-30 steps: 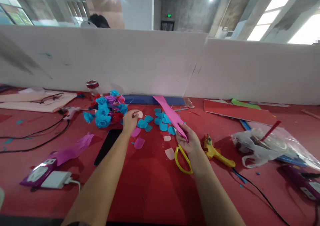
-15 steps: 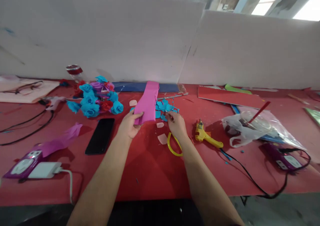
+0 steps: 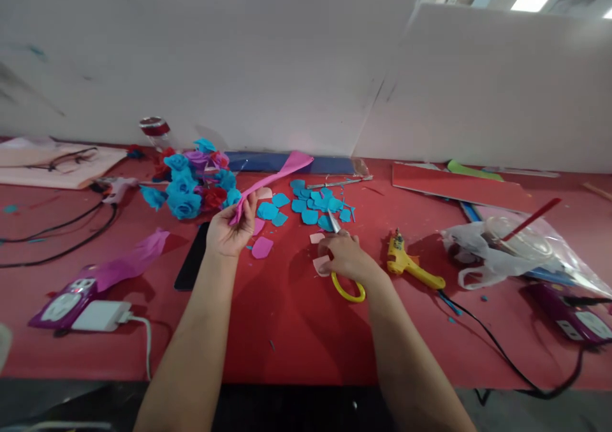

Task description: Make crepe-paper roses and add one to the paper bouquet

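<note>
My left hand point(image 3: 229, 231) is closed on the near end of a long pink paper strip point(image 3: 277, 176), which rises away from me toward the white partition. My right hand point(image 3: 345, 258) rests on the red table point(image 3: 296, 330) with its fingers wrapped round yellow-handled scissors point(image 3: 348, 287); the blades poke out past my knuckles toward a scatter of blue paper petals point(image 3: 313, 206). Pink petals point(image 3: 262, 247) lie between my two hands. A bunch of blue, purple and red paper flowers point(image 3: 194, 183) sits just left of my left hand.
A black phone point(image 3: 190, 267) lies by my left wrist. A yellow glue gun point(image 3: 411, 267) with a black cable is right of the scissors. Further right are a plastic bag with a cup point(image 3: 502, 253) and a purple power strip point(image 3: 571, 320). Another power strip with a charger point(image 3: 81, 304) sits left.
My left hand has drawn the pink strip left and turned it edge-on. My right hand has let go of the strip and closed on the scissors. The view tilted further down.
</note>
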Demonstrator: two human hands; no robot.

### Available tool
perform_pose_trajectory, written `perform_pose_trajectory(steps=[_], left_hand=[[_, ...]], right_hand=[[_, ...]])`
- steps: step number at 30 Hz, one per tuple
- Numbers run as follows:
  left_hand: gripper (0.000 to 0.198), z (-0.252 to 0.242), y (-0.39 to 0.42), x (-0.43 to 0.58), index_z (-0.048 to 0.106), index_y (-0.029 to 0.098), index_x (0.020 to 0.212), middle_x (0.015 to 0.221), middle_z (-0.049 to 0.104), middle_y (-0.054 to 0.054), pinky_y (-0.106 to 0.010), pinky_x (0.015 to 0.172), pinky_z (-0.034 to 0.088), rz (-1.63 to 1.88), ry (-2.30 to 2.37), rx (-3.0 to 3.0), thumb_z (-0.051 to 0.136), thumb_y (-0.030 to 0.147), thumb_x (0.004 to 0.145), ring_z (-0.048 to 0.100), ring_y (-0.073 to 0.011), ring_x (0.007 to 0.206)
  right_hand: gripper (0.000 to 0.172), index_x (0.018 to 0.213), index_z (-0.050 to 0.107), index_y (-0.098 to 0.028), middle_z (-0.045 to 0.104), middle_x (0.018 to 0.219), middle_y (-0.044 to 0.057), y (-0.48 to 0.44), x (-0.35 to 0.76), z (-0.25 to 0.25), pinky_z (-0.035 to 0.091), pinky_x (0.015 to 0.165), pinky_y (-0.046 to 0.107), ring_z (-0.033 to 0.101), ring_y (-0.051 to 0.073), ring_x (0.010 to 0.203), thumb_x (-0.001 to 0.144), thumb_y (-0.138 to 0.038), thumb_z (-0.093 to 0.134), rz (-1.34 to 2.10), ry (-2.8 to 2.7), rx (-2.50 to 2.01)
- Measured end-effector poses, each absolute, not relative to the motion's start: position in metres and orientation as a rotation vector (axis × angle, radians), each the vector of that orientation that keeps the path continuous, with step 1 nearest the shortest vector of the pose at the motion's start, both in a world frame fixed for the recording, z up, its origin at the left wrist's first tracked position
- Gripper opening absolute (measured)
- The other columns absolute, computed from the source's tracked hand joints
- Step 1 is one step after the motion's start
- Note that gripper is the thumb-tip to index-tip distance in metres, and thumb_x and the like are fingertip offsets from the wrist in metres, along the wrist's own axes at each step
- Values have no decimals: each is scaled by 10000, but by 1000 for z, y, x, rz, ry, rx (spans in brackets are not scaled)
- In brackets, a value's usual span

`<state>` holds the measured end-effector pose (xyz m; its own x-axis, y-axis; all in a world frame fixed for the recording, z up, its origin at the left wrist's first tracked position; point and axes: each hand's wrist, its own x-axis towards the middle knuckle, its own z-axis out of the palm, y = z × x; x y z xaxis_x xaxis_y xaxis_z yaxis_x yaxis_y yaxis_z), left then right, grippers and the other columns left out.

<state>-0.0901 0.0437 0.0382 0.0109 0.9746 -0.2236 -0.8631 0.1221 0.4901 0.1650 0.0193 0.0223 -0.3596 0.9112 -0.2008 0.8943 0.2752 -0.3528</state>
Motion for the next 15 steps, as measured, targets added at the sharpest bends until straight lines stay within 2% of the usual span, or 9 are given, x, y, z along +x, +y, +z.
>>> perform_pose_trajectory(steps=[2, 5, 7, 10, 15], left_hand=[[532, 36, 45, -92, 447, 171, 1352, 1189, 653, -128, -141, 659, 581, 1484, 597, 276, 351, 29, 848, 643, -167, 1061], [541, 34, 46, -93, 473, 214, 1331, 1198, 653, -103, -167, 702, 587, 1513, 652, 342, 402, 34, 826, 620, -183, 1104], [536, 34, 46, -93, 494, 218, 1311, 1197, 654, -96, -165, 708, 586, 1517, 679, 371, 408, 27, 818, 612, -182, 1116], [509, 33, 45, -93, 526, 209, 1278, 1196, 655, -92, -122, 677, 570, 1508, 677, 394, 381, 22, 828, 617, -155, 1106], [469, 36, 45, -90, 546, 201, 1253, 1073, 699, -99, -117, 611, 569, 1465, 634, 283, 366, 29, 855, 698, -130, 899]], right_hand=[[163, 855, 697, -226, 677, 900, 39, 21, 161, 21, 321, 753, 315, 541, 237, 973, 717, -311, 707, 626, -2383, -1750], [174, 968, 681, -223, 673, 1002, 68, 26, 155, 16, 326, 777, 332, 529, 252, 1008, 841, -299, 590, 391, -2201, -1822], [162, 948, 687, -210, 657, 1037, 94, 29, 151, 11, 322, 793, 358, 508, 284, 1041, 850, -256, 566, 267, -2176, -1877], [149, 886, 693, -198, 655, 1013, 104, 32, 145, 4, 320, 803, 377, 492, 303, 1063, 843, -224, 552, 284, -2192, -1905], [116, 871, 672, -184, 668, 992, 103, 33, 142, -2, 347, 807, 370, 508, 287, 1041, 808, -224, 584, 298, -2169, -1887]])
